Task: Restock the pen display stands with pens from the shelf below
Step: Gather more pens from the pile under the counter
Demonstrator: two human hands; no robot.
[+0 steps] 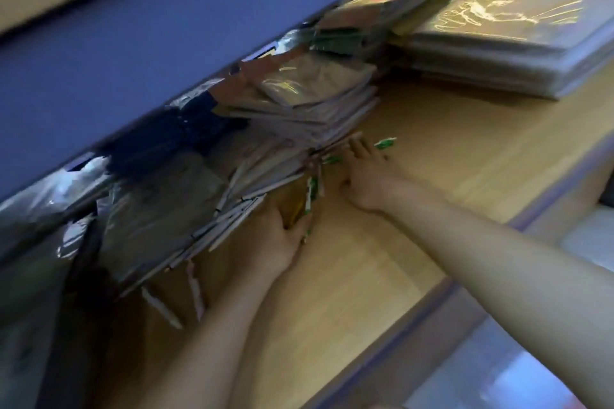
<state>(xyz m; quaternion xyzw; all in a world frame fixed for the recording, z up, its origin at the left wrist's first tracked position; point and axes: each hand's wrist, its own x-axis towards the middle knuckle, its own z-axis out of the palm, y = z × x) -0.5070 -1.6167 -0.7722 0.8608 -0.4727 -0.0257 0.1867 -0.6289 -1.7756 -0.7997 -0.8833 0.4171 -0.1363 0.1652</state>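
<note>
Green-and-white pens (311, 193) lie loose on the wooden shelf (448, 159), at the foot of a leaning stack of wrapped notebooks (299, 116). My left hand (277, 242) is at the stack's base, its fingers and thumb curled round a few of these pens. My right hand (367, 173) lies flat on the shelf with straight fingers. Its fingertips touch more green pens (385, 143) by the stack's edge. Two pale pens (196, 295) lie further left in shadow. The picture is blurred. No display stand is in view.
A blue shelf board (166, 43) hangs low over the stacks and hides their back. Larger wrapped stacks (498, 43) stand at the far right. The shelf's front edge (465, 292) runs diagonally at lower right, with pale floor beyond it.
</note>
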